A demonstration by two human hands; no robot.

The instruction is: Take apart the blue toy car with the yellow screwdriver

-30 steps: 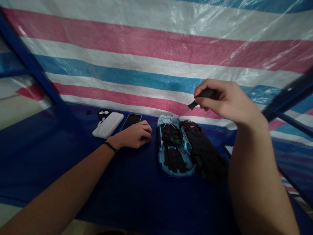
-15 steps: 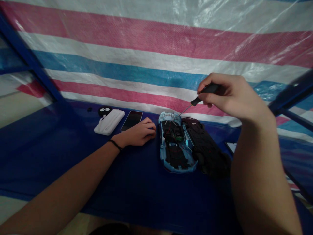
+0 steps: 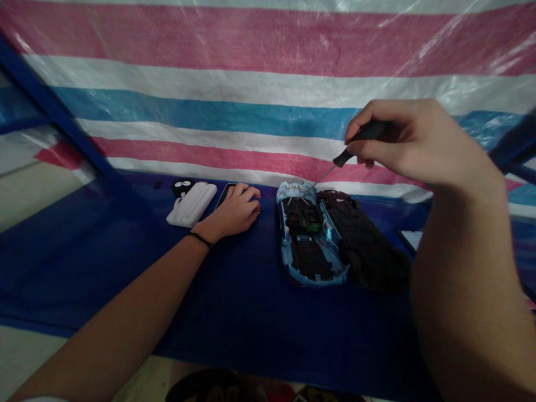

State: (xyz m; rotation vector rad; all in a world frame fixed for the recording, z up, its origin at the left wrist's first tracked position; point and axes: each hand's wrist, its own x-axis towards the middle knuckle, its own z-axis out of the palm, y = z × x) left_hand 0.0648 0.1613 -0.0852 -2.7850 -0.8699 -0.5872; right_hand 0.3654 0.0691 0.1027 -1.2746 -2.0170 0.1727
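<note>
My right hand (image 3: pixel 419 142) holds a black-handled screwdriver (image 3: pixel 362 135) in its fingertips, above the table. The screwdriver's thin metal shaft slants down to the front end of an opened light-blue toy car shell (image 3: pixel 288 240), which lies face up with a circuit board (image 3: pixel 307 218) and red wires inside. A black car chassis (image 3: pixel 364 240) lies against its right side. My left hand (image 3: pixel 234 211) rests on a dark smartphone (image 3: pixel 224 195), which it mostly hides. A white power bank (image 3: pixel 192 204) lies just left of that hand.
A small black figure with white eyes (image 3: pixel 182 187) stands behind the power bank. A flat dark device with a pale screen (image 3: pixel 411 239) lies right of the chassis. Dark blue sheeting covers the table (image 3: pixel 104 279), with a striped tarpaulin (image 3: pixel 209 134) behind and blue frame bars (image 3: pixel 54 106) at left.
My left hand has moved over the smartphone and now covers most of it. My right hand has risen in view, and the whole scene has shifted as my head tilted.
</note>
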